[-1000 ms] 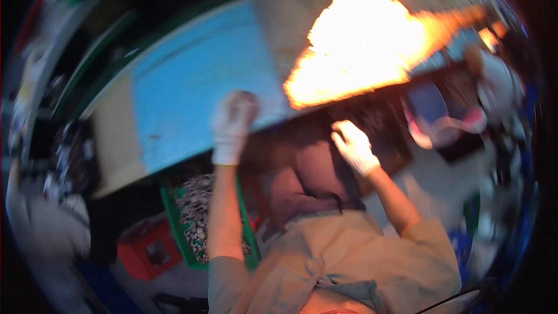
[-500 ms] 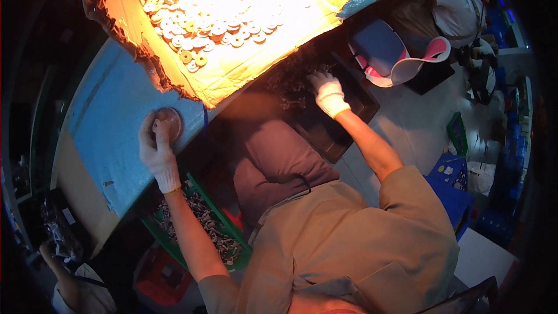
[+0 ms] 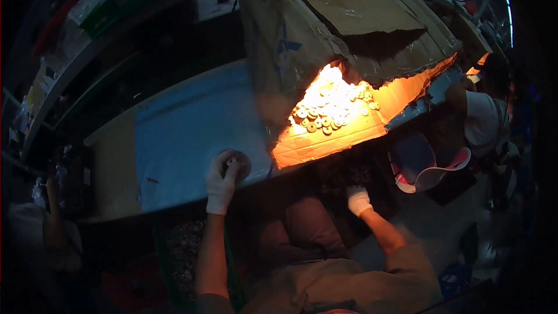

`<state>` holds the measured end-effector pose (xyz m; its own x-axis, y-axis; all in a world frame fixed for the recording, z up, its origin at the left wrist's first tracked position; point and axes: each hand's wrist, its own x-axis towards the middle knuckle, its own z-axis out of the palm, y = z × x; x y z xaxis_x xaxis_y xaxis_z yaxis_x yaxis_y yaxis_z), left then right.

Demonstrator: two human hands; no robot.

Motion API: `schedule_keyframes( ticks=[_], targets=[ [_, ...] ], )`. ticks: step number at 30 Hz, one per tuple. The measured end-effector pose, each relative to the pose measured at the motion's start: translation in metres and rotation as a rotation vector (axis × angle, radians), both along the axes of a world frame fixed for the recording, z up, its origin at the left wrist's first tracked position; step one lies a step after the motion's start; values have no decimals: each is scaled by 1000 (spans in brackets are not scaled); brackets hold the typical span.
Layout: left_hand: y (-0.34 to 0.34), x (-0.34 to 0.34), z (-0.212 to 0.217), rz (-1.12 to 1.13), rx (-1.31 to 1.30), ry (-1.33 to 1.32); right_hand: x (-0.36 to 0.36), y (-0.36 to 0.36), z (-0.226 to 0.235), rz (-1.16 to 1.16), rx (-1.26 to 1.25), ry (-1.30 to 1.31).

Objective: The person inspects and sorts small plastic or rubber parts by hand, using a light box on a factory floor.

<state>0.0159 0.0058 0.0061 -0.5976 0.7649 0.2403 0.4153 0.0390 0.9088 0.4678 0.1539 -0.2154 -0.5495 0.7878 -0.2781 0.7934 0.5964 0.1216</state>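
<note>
Worker seated at a table point(image 3: 174, 134) covered by a blue sheet, seen from overhead. The landmark is the cardboard hood point(image 3: 349, 29), open at its near side and brightly lit from within. Beneath the hood lies a heap of small round discs point(image 3: 328, 110) on lit cardboard. The left hand point(image 3: 222, 179), in a white glove, rests on the blue sheet just left of the hood's near corner, its fingers closed around a round disc-shaped part point(image 3: 237, 161) that lies flat against the table. The right hand point(image 3: 357, 199), also gloved, hangs below the hood's lit opening, under the table edge and above a dark container (its contents too dim to make out); whether its fingers are together or apart cannot be told. To the right of the hood sits a pale bowl-like tub point(image 3: 430, 168), and beyond it another person point(image 3: 485, 116) bends at the same table. Judged from this arrangement, the step in hand is the handling of single discs: one is pressed at the table while the other hand reaches low, seemingly to fetch or drop another. The next move would call for a sure fingertip grip on a thin, flat piece through glove fabric.
</note>
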Motion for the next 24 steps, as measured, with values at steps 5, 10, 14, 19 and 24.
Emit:
schedule_keyframes(
  ticks=[5, 10, 14, 19, 24],
  targets=[
    [-3, -7, -11, -11, 57, 27, -53, -16, 112, -355, -324, 226],
    [8, -7, 3, -26, 70, 124, -145, -32, 235, -90, -691, 931],
    [6, -13, -7, -22, 106, 127, -254, -47, 283, 190, -513, 996],
    [9, -16, -15, -45, 80, 64, -343, -45, 298, 145, -298, 788],
    [8, -22, -18, -66, 86, 152, -358, -44, 319, 141, -236, 567]
  ],
)
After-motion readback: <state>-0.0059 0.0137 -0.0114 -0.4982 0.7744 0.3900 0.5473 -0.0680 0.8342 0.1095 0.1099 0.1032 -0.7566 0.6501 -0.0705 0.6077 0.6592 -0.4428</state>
